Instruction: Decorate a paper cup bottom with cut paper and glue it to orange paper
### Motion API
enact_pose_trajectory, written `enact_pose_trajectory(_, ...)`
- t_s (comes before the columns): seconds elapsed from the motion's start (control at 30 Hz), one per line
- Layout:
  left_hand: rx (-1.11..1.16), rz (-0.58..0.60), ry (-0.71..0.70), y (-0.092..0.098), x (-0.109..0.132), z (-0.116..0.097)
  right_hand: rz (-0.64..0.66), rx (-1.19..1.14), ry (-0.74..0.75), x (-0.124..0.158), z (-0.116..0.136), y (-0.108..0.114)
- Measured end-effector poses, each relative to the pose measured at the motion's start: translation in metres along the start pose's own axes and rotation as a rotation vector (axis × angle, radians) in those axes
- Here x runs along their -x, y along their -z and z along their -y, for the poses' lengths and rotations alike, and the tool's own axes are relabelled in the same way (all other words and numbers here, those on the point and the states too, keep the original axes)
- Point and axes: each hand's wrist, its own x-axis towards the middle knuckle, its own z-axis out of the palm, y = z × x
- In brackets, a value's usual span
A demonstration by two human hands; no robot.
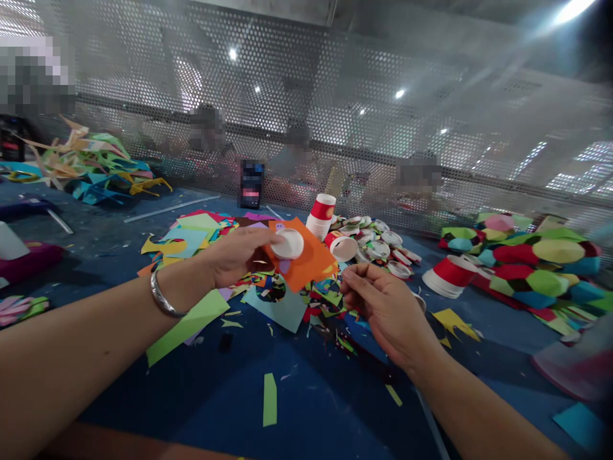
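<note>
My left hand (234,255) is closed on a sheet of orange paper (313,259) and a white round paper cup bottom (290,243), which lies flat against the sheet. Both are held up over the scraps, with the thumb at the disc's left edge. To the right, my right hand (383,310) is closed in a pinch, apart from the sheet. A tiny pale bit shows at its fingertips, too small to name. Cut paper scraps (282,306) in many colours lie beneath both hands. Just behind them are a stack of red and white paper cups (322,214) and a tipped cup (341,246).
Cut cup rings and bottoms (378,239) are heaped at centre right. Another cup stack (447,276) lies near colourful patchwork paper balls (531,255). Paper cutouts (100,166) pile up at far left. A phone (251,184) stands before the perforated metal screen (287,83).
</note>
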Motion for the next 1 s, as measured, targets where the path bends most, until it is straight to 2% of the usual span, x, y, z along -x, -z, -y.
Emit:
enact_pose_trajectory(0.07,0.109,-0.035,0.003,0.007,-0.005,-0.003,-0.011,-0.009,-0.005,-0.001,0.0,0.0)
enact_pose_trajectory(0.13,0.176,-0.008,0.016,0.01,-0.007,-0.006,-0.016,-0.019,-0.004,-0.002,-0.001,0.001)
enact_pose_trajectory(0.27,0.149,0.02,0.07,0.006,-0.002,-0.008,-0.018,-0.013,0.027,-0.004,0.0,0.002)
enact_pose_trajectory(0.37,0.018,0.09,0.08,-0.001,0.005,-0.006,-0.035,0.006,0.035,-0.003,0.001,0.001)
enact_pose_trajectory(0.5,-0.142,0.26,0.079,-0.006,0.014,-0.005,-0.048,0.047,0.075,-0.002,0.001,0.003)
enact_pose_trajectory(0.67,-0.396,0.511,0.196,-0.009,0.024,-0.003,-0.078,0.114,0.168,-0.003,0.003,0.006)
enact_pose_trajectory(0.73,-0.491,0.586,0.191,-0.01,0.024,0.001,-0.083,0.146,0.18,-0.004,0.005,0.008)
enact_pose_trajectory(0.9,-0.711,0.609,0.131,-0.007,0.016,0.015,-0.064,0.345,0.259,-0.006,0.01,0.016)
enact_pose_trajectory(1.0,-0.813,0.554,0.023,-0.005,0.011,0.019,-0.011,0.521,0.313,-0.007,0.014,0.024)
